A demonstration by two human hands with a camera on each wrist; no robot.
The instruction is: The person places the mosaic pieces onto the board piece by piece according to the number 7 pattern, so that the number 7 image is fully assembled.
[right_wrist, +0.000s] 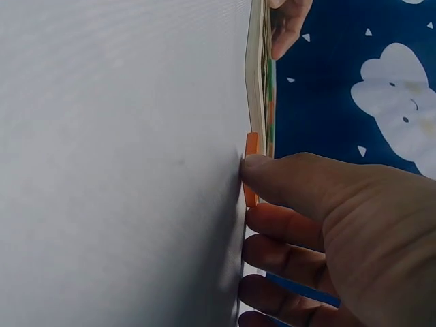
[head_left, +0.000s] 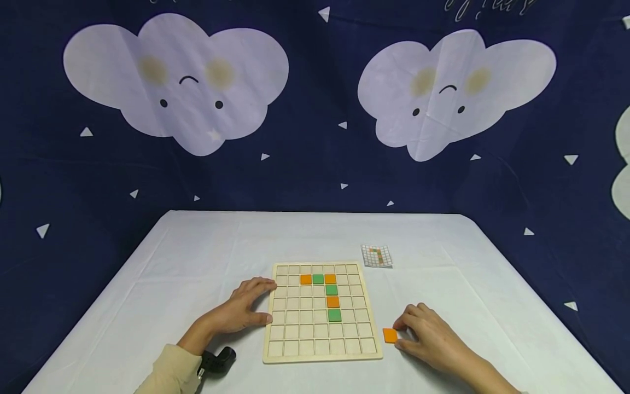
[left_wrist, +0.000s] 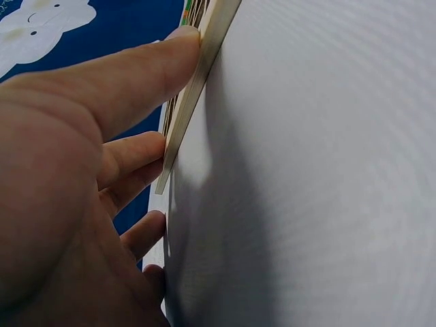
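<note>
A wooden grid board (head_left: 300, 332) lies flat on the white table. Orange and green square tiles (head_left: 334, 315) sit in some of its cells, forming a row with a column down from its right end. My left hand (head_left: 238, 311) rests at the board's left edge; in the left wrist view, thumb (left_wrist: 180, 58) and fingers touch the rim without curling round it. To the right of the board, my right hand (head_left: 430, 335) pinches a loose orange tile (head_left: 389, 335) between thumb and index finger. In the right wrist view this orange tile (right_wrist: 251, 143) lies at the table surface.
A small printed card (head_left: 377, 256) with a coloured grid pattern lies beyond the board's upper right corner. Behind the table (head_left: 206, 235) hangs a dark blue cloth (head_left: 315, 180) with clouds. A black device (head_left: 219, 361) is at my left wrist.
</note>
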